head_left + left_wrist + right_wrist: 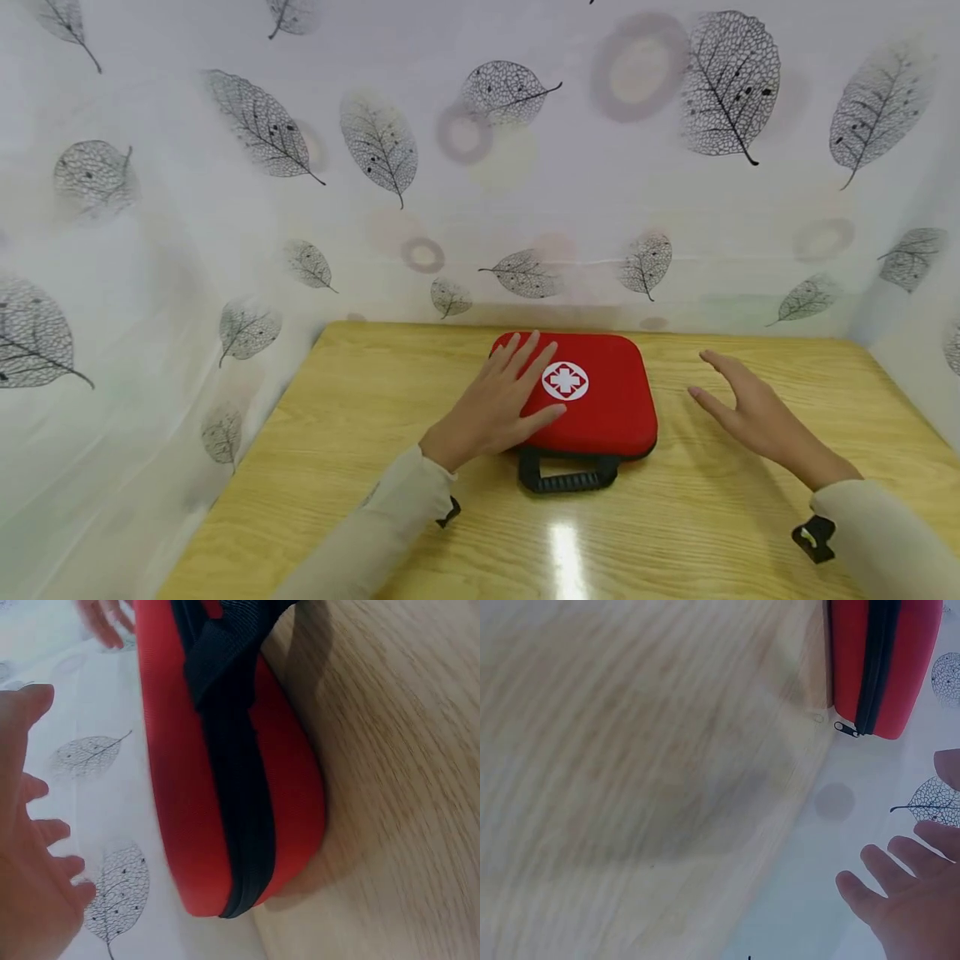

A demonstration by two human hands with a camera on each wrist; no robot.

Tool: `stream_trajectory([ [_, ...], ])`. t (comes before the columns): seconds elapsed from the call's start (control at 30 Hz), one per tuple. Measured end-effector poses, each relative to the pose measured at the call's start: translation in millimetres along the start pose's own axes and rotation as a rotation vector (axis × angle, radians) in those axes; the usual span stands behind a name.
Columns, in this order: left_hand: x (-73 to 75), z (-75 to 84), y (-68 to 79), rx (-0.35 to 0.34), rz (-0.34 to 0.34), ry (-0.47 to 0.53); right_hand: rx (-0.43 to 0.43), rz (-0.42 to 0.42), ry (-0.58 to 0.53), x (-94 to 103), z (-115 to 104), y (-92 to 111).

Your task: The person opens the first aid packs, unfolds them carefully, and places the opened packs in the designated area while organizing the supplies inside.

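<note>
A red zippered first-aid case (607, 408) lies flat on the wooden table, a white cross emblem on its lid and its black handle (567, 482) toward me. My left hand (498, 404) is spread above the lid's left part; the left wrist view shows its fingers apart from the red case (187, 787). Off the case's right side, my right hand (757, 412) hovers over the table with fingers extended and nothing held. In the right wrist view, a zipper pull (846, 729) hangs at the case's corner, away from that hand (922, 900).
The wood-grain table (360, 400) reaches back to a pale curtain (525, 208) printed with leaves, which also encloses the left and right sides. A bright light reflection shows on the tabletop in front of the handle.
</note>
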State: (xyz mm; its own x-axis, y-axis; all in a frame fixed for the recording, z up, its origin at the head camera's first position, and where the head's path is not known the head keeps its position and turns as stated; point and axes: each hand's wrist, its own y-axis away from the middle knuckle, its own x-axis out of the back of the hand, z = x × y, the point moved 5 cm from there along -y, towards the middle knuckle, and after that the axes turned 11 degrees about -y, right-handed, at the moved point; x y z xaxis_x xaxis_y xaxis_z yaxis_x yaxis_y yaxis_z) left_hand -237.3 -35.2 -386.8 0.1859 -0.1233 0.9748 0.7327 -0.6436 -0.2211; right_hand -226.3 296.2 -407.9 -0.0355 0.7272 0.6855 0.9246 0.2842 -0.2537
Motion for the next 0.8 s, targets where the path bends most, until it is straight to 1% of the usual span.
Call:
stream_trajectory([
  [0.13, -7.1, 1.5, -7.2, -0.042, -0.011, 0.035, -0.011, -0.005, -0.033, -1.3, 1, -16],
  [0.2, -12.8, 1.8, -9.6, -0.05, -0.031, 0.044, -0.008, 0.0, -0.051, -2.9, 4, -24],
  [0.37, -26.7, 1.7, -11.9, -0.049, -0.079, 0.02, -0.036, 0.006, -0.116, -9.5, 12, -41],
  [0.5, -32.8, 0.4, -11.3, -0.046, -0.096, 0.008, -0.05, 0.017, -0.161, -17.0, 16, -54],
  [0.6, -36.2, -0.6, -10.9, -0.049, -0.101, 0.005, -0.049, 0.021, -0.168, -23.9, 18, -63],
  [0.8, -42.0, -1.0, -11.0, -0.054, -0.119, 0.009, -0.063, -0.024, -0.205, -36.6, 22, -81],
])
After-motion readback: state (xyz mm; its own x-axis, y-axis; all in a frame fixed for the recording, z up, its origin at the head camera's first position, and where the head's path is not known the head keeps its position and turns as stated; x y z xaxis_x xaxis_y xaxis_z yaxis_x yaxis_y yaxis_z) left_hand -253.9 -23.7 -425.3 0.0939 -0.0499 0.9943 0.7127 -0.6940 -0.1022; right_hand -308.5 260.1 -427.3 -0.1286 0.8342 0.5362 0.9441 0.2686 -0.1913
